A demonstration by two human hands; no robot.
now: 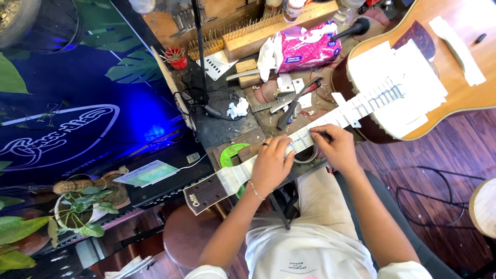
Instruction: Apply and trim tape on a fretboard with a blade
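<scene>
White tape covers the neck [330,118] of an acoustic guitar [439,67] that lies across the counter [227,129], its body far right of the neck and its dark headstock [205,194] at the near left end. Paper sheets [413,88] mask the body around the neck's upper end.

The left hand [271,165] lies flat on the neck just up from the headstock, fingers together and pressing down, a ring on one finger and a thin bracelet at the wrist. The right hand [338,147] sits just right of it on the neck, its grip pinched on a small dark tool [316,135] whose tip touches the taped frets; the tool is too small to name. The two hands are nearly touching.

Behind the neck, the counter is crowded: a pink tissue pack [305,49], wooden blocks [247,72], a black file [292,106], a crumpled white rag [237,108] and a red cup [178,61] of sticks. A green disc [230,154] shows under the neck beside the left hand, and a tape roll [307,155] peeks out below the neck between the hands. Left of the headstock stands a potted plant [85,204]; below it, a round brown stool [188,235]. The person's lap in light trousers is under the neck.
</scene>
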